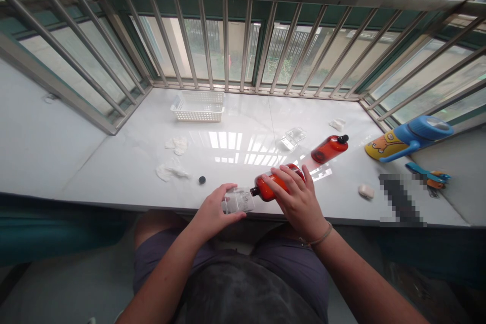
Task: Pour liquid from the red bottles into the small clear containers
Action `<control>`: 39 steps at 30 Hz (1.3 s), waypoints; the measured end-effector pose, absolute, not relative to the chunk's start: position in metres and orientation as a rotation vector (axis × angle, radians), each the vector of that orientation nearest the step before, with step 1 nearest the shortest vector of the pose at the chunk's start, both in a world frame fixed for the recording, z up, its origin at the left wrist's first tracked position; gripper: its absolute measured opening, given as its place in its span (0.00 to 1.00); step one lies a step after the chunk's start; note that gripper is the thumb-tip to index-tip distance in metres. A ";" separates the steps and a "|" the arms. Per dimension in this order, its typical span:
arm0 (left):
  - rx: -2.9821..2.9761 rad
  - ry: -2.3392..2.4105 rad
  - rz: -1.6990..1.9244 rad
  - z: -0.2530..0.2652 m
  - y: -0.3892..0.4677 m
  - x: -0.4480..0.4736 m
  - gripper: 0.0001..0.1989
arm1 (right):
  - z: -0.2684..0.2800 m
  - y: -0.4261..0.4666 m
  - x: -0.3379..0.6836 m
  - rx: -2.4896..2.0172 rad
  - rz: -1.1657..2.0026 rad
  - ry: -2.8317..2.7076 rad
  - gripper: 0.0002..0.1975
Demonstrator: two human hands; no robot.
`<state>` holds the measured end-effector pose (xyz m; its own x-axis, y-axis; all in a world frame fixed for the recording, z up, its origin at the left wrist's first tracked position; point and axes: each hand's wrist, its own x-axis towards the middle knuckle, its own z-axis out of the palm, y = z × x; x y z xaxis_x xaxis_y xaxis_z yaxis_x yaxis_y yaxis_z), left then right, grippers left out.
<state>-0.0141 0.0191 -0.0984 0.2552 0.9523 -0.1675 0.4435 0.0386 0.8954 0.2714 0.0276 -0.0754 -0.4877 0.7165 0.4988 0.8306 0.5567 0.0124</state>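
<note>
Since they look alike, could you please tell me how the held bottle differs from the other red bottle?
The held bottle is tilted in the right hand; the other bottle stands on the counter. The held bottle's neck is uncapped; the other bottle wears a black cap. Both are translucent and red.

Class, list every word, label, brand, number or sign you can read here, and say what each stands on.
No text can be read.
Blue-and-yellow flask: a cartoon picture; any lettering too small to read.
Red bottle in the right hand: no legible lettering, partly covered.
Pixelated dark item: unreadable.
</note>
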 end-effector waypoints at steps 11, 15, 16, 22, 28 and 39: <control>1.560 1.350 0.664 -0.102 0.020 -0.016 0.37 | -0.075 0.029 0.271 -1.248 -0.354 -2.359 0.29; 1.548 1.357 0.648 -0.101 0.020 -0.016 0.37 | -0.075 0.030 0.271 -1.248 -0.360 -2.354 0.28; 1.544 1.359 0.641 -0.101 0.020 -0.016 0.37 | -0.075 0.030 0.271 -1.247 -0.361 -2.354 0.29; 1.522 1.364 0.628 -0.103 0.021 -0.017 0.38 | -0.074 0.031 0.270 -1.241 -0.370 -2.349 0.28; 1.522 1.356 0.665 -0.103 0.022 -0.017 0.38 | -0.072 0.032 0.269 -1.236 -0.383 -2.339 0.28; 1.507 1.328 0.681 -0.107 0.022 -0.019 0.40 | -0.067 0.034 0.267 -1.226 -0.389 -2.337 0.29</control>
